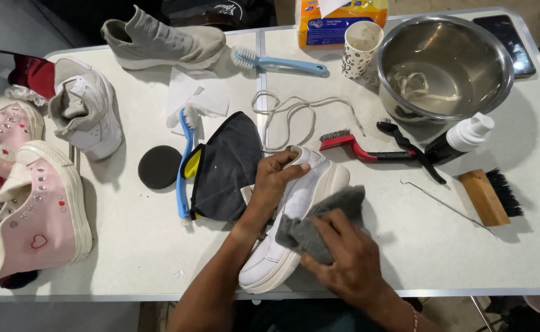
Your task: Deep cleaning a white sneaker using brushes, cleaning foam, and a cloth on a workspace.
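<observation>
My left hand (pixel 276 178) is clamped over the top of a white sneaker (pixel 294 227), fingers curled round its collar and pinning it to the bench (pixel 405 246). My right hand (pixel 344 261) is closed on a grey cloth (pixel 319 224), which is bunched in the fingers and pressed against the sneaker's side, just beside the sole. The sneaker lies tilted between the two hands, toe toward me at the near edge of the bench.

Just left of my left hand I see a dark cloth (pixel 227 166) with a yellow edge, touching the sneaker, and beyond that a blue brush (pixel 185 166) and a black round pad (pixel 159 166). Just past the left hand's fingertips lies a white lace (pixel 288 114), with a red brush (pixel 350 146) beside it. Off to the right of my right hand are a wooden brush (pixel 490 195), a thin metal hook (pixel 442 203) and a dark bottle (pixel 460 141). Farther out stands a steel bowl (pixel 445 64). Well to the left of both hands are pink high-tops (pixel 30 215) and a grey sneaker (pixel 88 110).
</observation>
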